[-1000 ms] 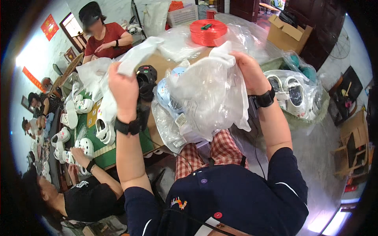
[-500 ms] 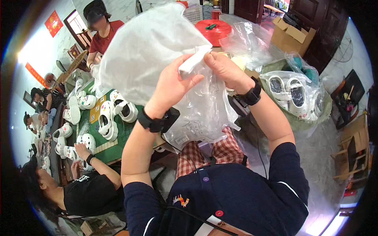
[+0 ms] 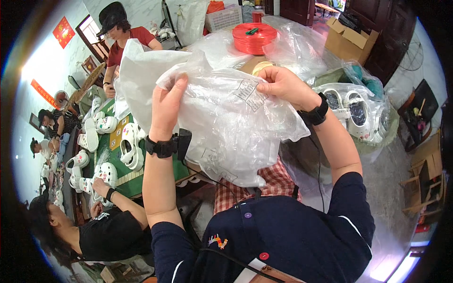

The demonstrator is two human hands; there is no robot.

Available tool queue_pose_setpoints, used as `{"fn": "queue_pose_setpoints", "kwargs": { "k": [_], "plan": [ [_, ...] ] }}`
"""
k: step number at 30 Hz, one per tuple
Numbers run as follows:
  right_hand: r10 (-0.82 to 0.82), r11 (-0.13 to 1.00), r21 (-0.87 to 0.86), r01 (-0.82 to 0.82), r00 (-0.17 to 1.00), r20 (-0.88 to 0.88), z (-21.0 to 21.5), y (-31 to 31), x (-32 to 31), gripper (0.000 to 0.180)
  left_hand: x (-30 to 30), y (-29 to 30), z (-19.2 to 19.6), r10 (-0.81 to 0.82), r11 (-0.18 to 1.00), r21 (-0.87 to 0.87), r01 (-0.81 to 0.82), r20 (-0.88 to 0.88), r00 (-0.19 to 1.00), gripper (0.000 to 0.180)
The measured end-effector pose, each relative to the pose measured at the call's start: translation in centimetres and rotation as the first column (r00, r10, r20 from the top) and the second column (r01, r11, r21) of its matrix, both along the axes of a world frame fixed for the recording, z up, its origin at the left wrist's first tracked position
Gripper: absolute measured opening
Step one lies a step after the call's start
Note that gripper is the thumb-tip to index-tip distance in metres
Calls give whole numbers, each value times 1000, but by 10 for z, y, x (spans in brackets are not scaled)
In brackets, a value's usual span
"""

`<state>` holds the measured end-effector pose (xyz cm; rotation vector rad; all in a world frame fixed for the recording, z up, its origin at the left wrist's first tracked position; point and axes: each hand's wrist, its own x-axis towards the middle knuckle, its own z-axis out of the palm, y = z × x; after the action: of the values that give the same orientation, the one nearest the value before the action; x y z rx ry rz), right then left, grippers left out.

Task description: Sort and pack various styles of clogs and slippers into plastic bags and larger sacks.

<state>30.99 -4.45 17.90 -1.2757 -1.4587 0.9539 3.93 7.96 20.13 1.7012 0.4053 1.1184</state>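
A large, crumpled plastic bag (image 3: 226,118), translucent white with dark line print, hangs spread in front of my chest. My left hand (image 3: 168,101) pinches its upper left edge between thumb and fingers. At the upper right, my right hand (image 3: 288,89) is closed on the bag's edge beside the printed patch. The bag's lower part drapes down over my lap, and a cloudier white part billows out beyond my left hand. Whether this is one bag or several layers I cannot tell.
White clogs (image 3: 131,146) stand on a green table (image 3: 123,181) at the left, where co-workers sit. One co-worker's hand (image 3: 100,187) rests on a clog. A red roll of plastic twine (image 3: 255,38) lies at the back. Bagged clogs (image 3: 358,115) and a cardboard box (image 3: 351,42) are at the right.
My hands have moved apart, stretching the bag sideways between them. The billowing white part has sunk, uncovering the far side of the room. The printed patch now faces up.
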Motion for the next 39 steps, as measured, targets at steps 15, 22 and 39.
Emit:
{"fn": "queue_pose_setpoints", "kwargs": {
  "k": [15,22,39],
  "plan": [
    [-189,712,591,-380,707,682,34,-16,-38,10,3,-13,9,-216,972,-169,163,-366,905,38],
    [-357,549,642,-535,545,759,61,-33,-61,11,-5,-12,-23,-592,619,-614,489,44,805,40],
    [-146,749,528,-400,678,720,38,-6,-154,23,-86,-137,87,687,361,930,-73,-212,696,107]
  ]
}}
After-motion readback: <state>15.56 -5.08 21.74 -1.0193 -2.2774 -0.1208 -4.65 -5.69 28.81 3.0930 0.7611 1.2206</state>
